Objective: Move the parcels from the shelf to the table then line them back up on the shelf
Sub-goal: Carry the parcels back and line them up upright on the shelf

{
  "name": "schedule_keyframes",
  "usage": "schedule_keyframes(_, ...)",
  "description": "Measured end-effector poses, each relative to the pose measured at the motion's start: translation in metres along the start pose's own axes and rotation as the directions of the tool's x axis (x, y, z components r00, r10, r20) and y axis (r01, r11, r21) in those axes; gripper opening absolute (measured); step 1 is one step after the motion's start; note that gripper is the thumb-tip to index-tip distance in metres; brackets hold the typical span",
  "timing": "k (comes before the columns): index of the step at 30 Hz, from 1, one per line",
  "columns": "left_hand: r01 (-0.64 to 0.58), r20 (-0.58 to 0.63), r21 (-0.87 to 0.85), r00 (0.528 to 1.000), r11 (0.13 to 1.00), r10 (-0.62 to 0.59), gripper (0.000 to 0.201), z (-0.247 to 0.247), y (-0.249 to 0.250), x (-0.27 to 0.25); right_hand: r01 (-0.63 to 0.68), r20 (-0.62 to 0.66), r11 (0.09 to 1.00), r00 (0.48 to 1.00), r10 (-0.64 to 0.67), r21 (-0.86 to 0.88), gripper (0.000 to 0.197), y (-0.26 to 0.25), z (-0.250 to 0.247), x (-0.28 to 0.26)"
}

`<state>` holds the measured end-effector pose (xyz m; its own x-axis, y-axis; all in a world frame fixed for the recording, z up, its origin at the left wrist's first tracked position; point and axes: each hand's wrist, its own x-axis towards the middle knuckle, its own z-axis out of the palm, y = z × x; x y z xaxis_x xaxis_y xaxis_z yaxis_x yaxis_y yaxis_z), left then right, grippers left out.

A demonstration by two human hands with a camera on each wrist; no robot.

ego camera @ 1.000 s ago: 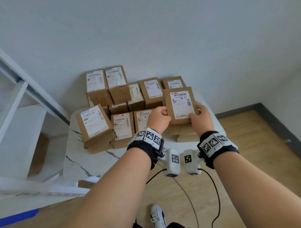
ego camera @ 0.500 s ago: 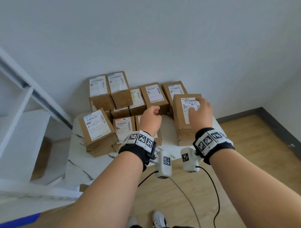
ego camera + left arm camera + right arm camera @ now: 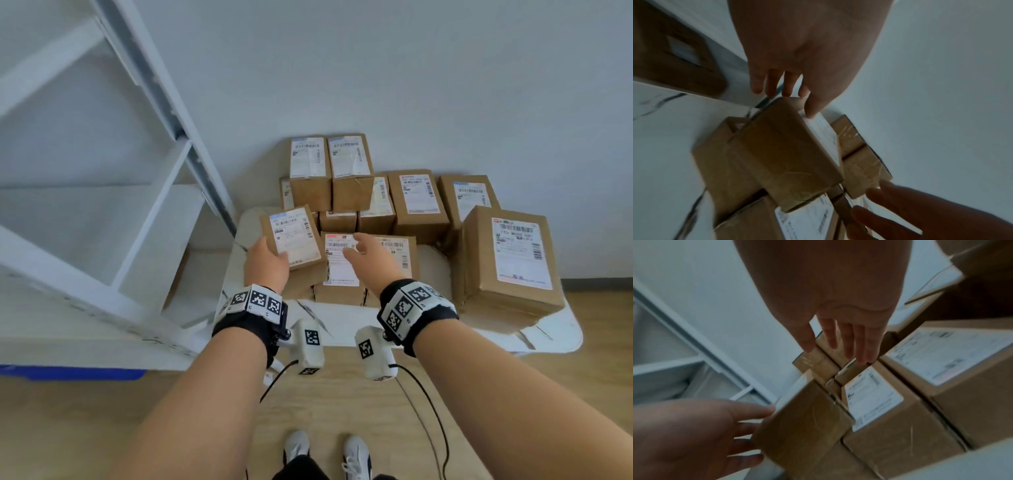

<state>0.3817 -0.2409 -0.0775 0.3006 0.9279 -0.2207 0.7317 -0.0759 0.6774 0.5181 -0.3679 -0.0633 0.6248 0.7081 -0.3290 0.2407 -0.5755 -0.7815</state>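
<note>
Several brown cardboard parcels with white labels stand on the white marble table (image 3: pixel 342 318). One front-left parcel (image 3: pixel 291 236) lies tilted on top of others. My left hand (image 3: pixel 265 251) touches its left side with fairly straight fingers (image 3: pixel 748 426) and the thumb (image 3: pixel 812 113) on its label. That parcel (image 3: pixel 785 162) fills the middle of the left wrist view. My right hand (image 3: pixel 354 245) hovers open over the labelled parcels (image 3: pixel 342 263) just right of it, holding nothing; its fingers (image 3: pixel 851 344) are stretched out.
A white metal shelf (image 3: pixel 102 291) stands to the left of the table, its boards bare. A larger parcel (image 3: pixel 510 263) sits at the table's right front. Two parcels (image 3: pixel 329 171) are stacked at the back against the wall. Wooden floor and cables lie below.
Both hands let go of the parcel they set on the right-hand pile and moved left to the tilted front-left parcel. The view swung left towards the shelf.
</note>
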Motion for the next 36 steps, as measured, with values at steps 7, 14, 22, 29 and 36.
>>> schedule_keyframes(7, 0.181, 0.233, -0.254, 0.965, 0.950, -0.121, 0.048, -0.003, -0.024, -0.010, -0.080, 0.161, 0.997, 0.984, 0.079, -0.005, 0.051, -0.015, 0.044, 0.008)
schedule_keyframes(14, 0.264, 0.259, -0.491, 0.954, 0.830, -0.150, 0.047, -0.011, -0.037, -0.046, -0.155, 0.168, 0.971, 0.978, 0.125, 0.180, 0.047, -0.009, 0.047, -0.011)
schedule_keyframes(22, 0.174, 0.187, -0.518, 0.978, 0.837, -0.088, 0.072, -0.052, -0.063, -0.093, -0.106, 0.265, 0.955, 0.964, 0.031, 0.276, 0.056, -0.018, 0.055, -0.058)
schedule_keyframes(29, 0.111, 0.194, -0.510, 0.981, 0.853, -0.012, 0.066, -0.097, -0.101, -0.126, -0.035, 0.217, 0.947, 0.975, -0.037, 0.320, 0.044, -0.042, 0.082, -0.106)
schedule_keyframes(36, 0.121, 0.232, -0.481, 0.973, 0.868, -0.007, 0.061, -0.150, -0.170, -0.167, -0.063, 0.133, 0.934, 0.991, 0.017, 0.351, 0.044, -0.052, 0.152, -0.175)
